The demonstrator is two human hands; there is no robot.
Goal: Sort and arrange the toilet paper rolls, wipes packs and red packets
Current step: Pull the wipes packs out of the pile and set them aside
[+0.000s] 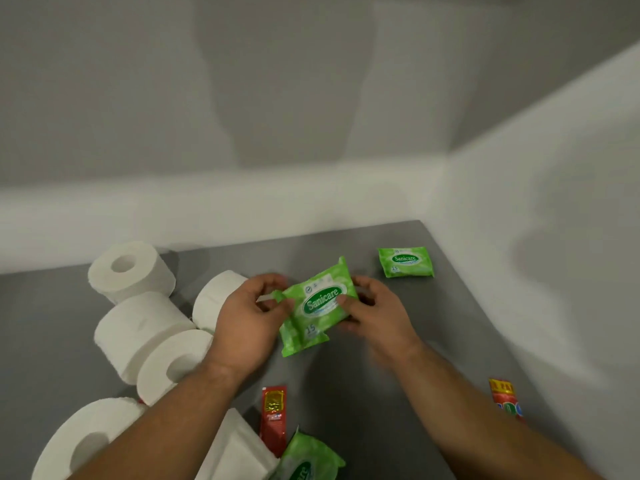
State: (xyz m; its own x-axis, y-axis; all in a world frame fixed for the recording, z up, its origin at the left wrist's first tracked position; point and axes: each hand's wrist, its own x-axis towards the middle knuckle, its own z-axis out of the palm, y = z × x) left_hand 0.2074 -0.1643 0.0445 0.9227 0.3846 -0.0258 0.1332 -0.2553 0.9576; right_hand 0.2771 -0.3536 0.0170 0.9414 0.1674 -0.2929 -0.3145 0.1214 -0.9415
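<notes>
Both hands hold one green wipes pack (316,308) above the grey surface. My left hand (247,318) pinches its left edge, and my right hand (375,311) grips its right side with the thumb on the label. A second wipes pack (405,261) lies flat near the back right corner. A third wipes pack (306,457) sits at the front, partly cut off. One red packet (273,419) lies beside it, another red packet (506,398) at the right. Several white toilet paper rolls (138,327) crowd the left side, some under my left forearm.
The grey surface (433,341) ends at a white wall (242,209) behind and a white wall (554,254) on the right, forming a corner. The rolls at the left lie on their sides or stand on end, touching one another.
</notes>
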